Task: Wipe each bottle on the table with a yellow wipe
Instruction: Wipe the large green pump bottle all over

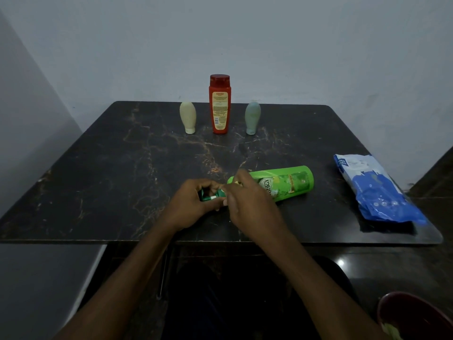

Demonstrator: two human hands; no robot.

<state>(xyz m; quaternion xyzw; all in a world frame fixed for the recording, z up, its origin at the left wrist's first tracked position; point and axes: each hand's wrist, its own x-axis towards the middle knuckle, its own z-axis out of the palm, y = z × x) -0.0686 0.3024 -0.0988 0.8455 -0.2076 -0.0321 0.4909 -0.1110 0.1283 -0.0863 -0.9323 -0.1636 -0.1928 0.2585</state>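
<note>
A green bottle [291, 181] lies on its side near the front of the dark marbled table [122, 173], its cap end pointing left. My left hand [193, 204] grips the dark green cap end. My right hand [247, 197] lies over the bottle's neck and pinches a small yellow wipe [237, 182], of which only a sliver shows. At the back of the table a red bottle [220, 104] stands upright, with a cream bottle [188, 117] on its left and a pale green bottle [252, 117] on its right, both resting on their caps.
A blue and white wipe pack [375, 190] lies near the table's right edge. A dark red bin [414, 315] sits on the floor at the lower right. Grey walls close the back and left.
</note>
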